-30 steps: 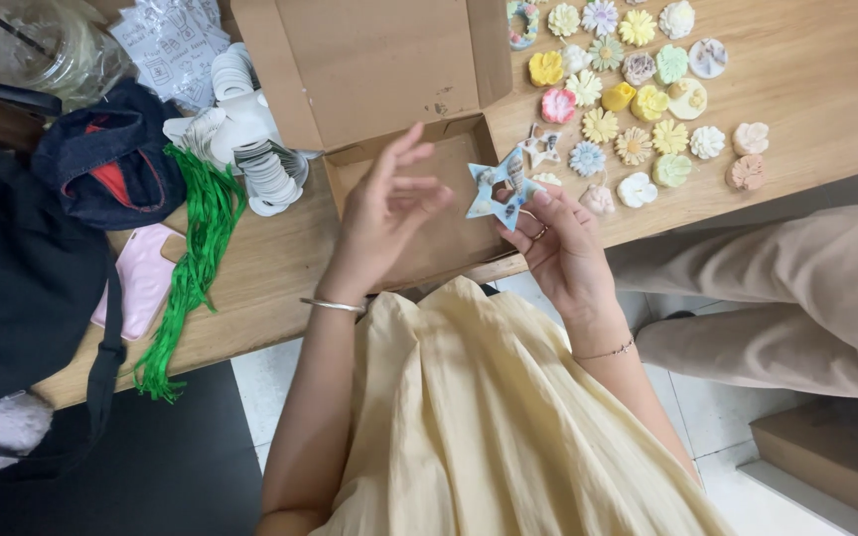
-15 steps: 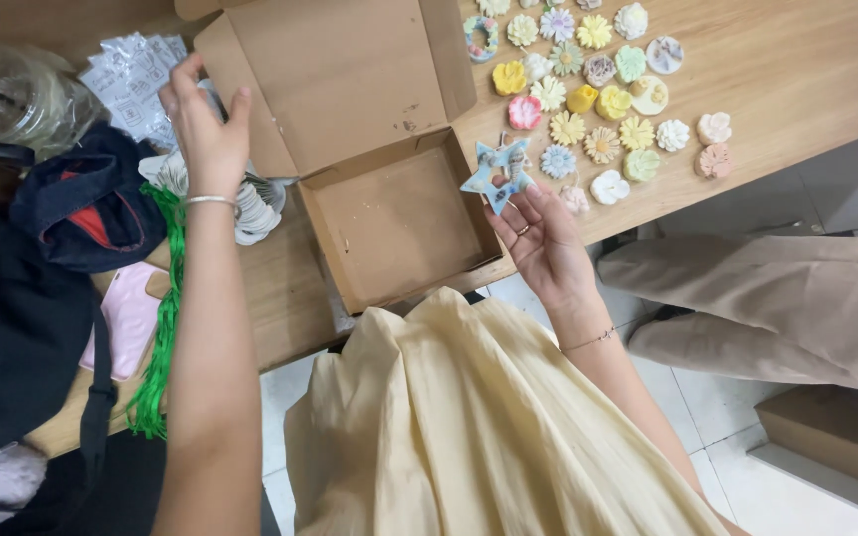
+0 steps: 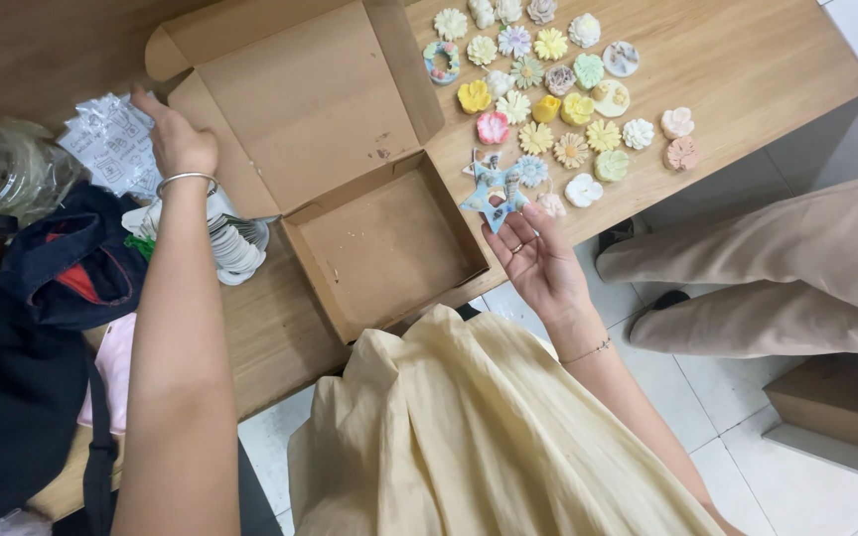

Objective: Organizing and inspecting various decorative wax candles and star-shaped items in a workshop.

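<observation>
One open cardboard box (image 3: 379, 248), bare inside; blue star ornament (image 3: 494, 191) in right hand (image 3: 538, 260).

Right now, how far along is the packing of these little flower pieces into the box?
Barely begun. Done: the cardboard box lies open on the table, with nothing visible inside. In hand: the right hand holds a blue star piece beside the box, and the left hand reaches the printed wrapping paper. Left: the flower pieces all lie out on the table.
</observation>
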